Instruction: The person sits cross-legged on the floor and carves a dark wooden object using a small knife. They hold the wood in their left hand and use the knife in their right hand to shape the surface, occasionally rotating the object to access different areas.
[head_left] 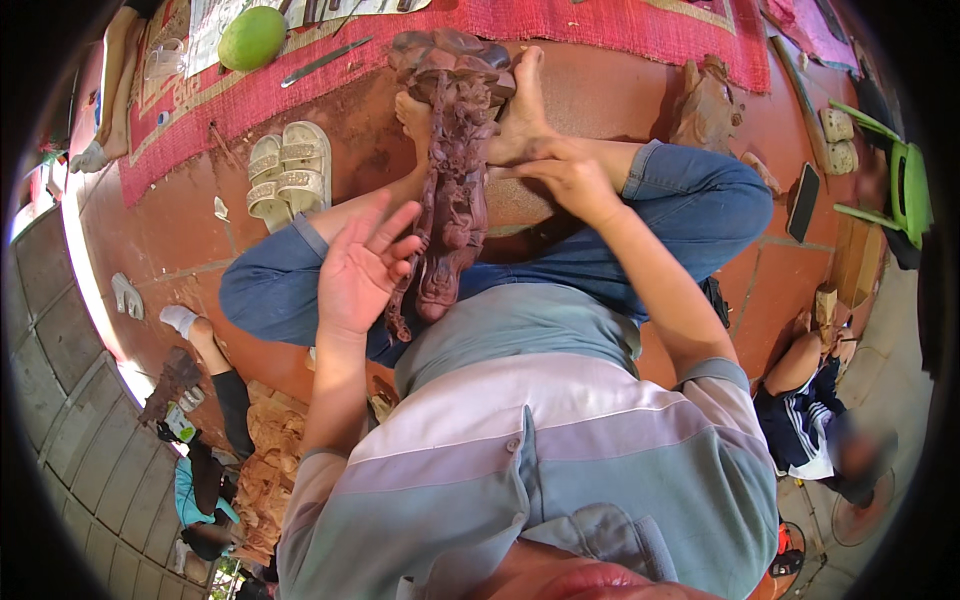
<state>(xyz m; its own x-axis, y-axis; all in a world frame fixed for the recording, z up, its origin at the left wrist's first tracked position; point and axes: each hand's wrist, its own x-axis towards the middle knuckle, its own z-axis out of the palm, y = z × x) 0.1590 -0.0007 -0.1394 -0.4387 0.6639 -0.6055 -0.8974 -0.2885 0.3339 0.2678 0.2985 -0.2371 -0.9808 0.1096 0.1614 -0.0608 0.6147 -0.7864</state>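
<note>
A dark reddish-brown wood carving [458, 190] with intricate figures stands or leans between my bent legs. Its broad, lumpy base [445, 60] is at the far end by my feet, and its narrow end comes close to my belly. Just left of it, my left hand [365, 265] is raised with the palm up and the fingers spread, holding nothing. My right hand [575, 182] is at my right lower leg, to the right of the carving. Its fingers are stretched out toward the ankle, and I see nothing in them.
A pink-red mat [600, 35] crosses the far side, with a green round fruit [252, 38] and a knife-like blade [325, 62] on it. Pale sandals [292, 170] sit left on the tiled floor. Rightward are a wood block [706, 110], a phone [802, 202] and a green chair [908, 190]. Other people sit nearby.
</note>
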